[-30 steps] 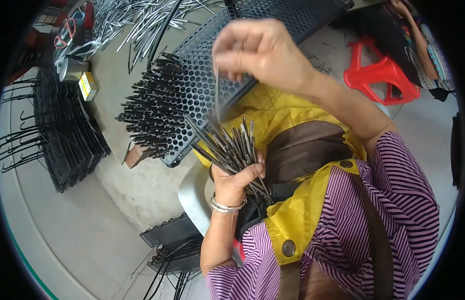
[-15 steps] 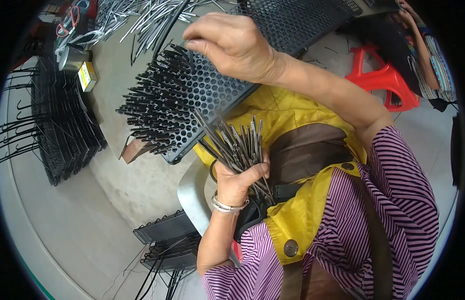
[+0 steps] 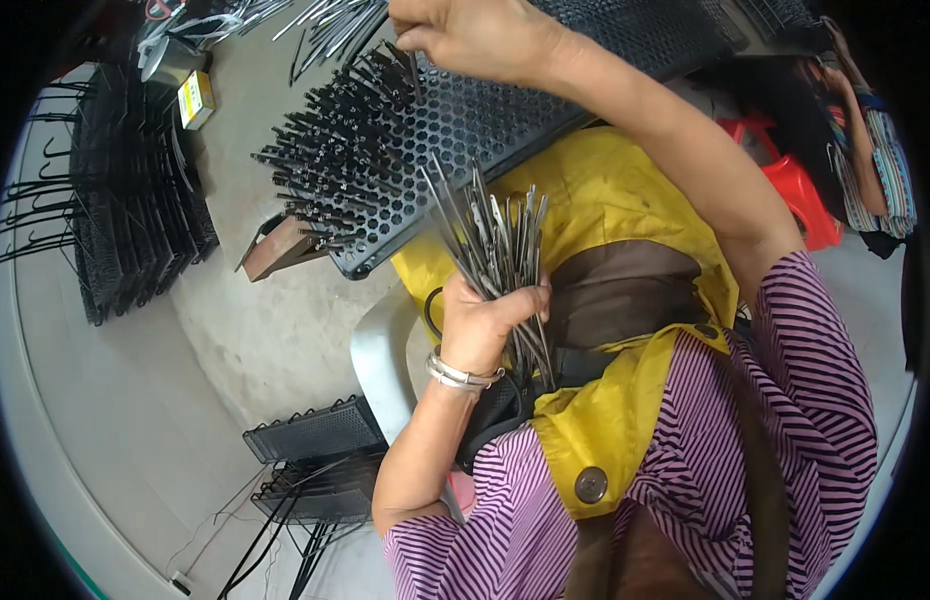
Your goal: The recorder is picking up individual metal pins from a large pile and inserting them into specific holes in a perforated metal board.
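My left hand is wrapped round a fanned bundle of thin grey metal rods, held upright in front of the yellow apron. My right hand reaches over a black perforated tray, its thumb and fingers pinched together. A single dark rod hangs below those fingertips over the tray; its lower end is hard to make out. Many dark rods stand packed close together in the holes along the tray's left part, while bare holes show nearer its middle.
Loose grey rods lie at the far side. A metal can and a yellow-white box stand at far left. Black racks with hooks lean at left, others lower down. A red stool and another person are at right.
My view has shifted, so the tray sits higher in the picture. My right hand stays pinched above the tray, and my left hand keeps its hold on the bundle.
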`<action>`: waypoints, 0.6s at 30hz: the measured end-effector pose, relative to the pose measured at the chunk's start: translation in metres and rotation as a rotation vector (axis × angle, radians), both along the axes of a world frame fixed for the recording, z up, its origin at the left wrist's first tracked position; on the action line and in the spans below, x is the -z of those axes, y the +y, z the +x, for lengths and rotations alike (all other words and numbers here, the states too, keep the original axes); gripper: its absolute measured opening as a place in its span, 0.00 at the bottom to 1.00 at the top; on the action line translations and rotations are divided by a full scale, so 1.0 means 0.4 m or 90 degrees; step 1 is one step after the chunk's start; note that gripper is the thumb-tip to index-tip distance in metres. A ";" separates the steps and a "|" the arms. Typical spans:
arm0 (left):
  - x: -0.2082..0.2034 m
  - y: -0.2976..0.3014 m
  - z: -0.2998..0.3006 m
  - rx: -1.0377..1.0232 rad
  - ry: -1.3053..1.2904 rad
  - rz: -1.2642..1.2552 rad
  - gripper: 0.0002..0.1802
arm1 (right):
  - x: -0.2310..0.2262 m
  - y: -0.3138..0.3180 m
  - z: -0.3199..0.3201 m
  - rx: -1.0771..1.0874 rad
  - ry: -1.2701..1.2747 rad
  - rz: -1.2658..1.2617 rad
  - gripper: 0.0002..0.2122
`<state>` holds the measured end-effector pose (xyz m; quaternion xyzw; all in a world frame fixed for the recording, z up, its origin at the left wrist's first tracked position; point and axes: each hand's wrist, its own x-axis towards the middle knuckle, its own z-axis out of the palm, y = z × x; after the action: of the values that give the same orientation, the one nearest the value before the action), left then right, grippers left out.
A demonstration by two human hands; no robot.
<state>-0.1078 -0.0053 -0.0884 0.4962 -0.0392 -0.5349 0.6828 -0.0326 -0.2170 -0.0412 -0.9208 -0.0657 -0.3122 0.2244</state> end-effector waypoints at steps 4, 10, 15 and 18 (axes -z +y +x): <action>0.010 0.001 -0.004 0.002 -0.007 -0.018 0.09 | -0.045 0.015 -0.016 -0.033 0.126 -0.027 0.05; 0.007 -0.001 -0.007 0.003 -0.016 -0.015 0.08 | -0.033 0.019 -0.023 0.011 0.132 -0.038 0.05; 0.006 0.000 -0.007 0.019 -0.027 -0.023 0.10 | -0.010 -0.010 0.017 -0.024 -0.053 -0.087 0.05; 0.005 0.001 -0.008 0.007 -0.017 -0.026 0.12 | -0.013 0.009 0.002 -0.045 0.138 -0.020 0.04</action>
<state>-0.1109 -0.0049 -0.0905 0.4889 -0.0624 -0.5310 0.6892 -0.0317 -0.2134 -0.0358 -0.9497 -0.0784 -0.2013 0.2265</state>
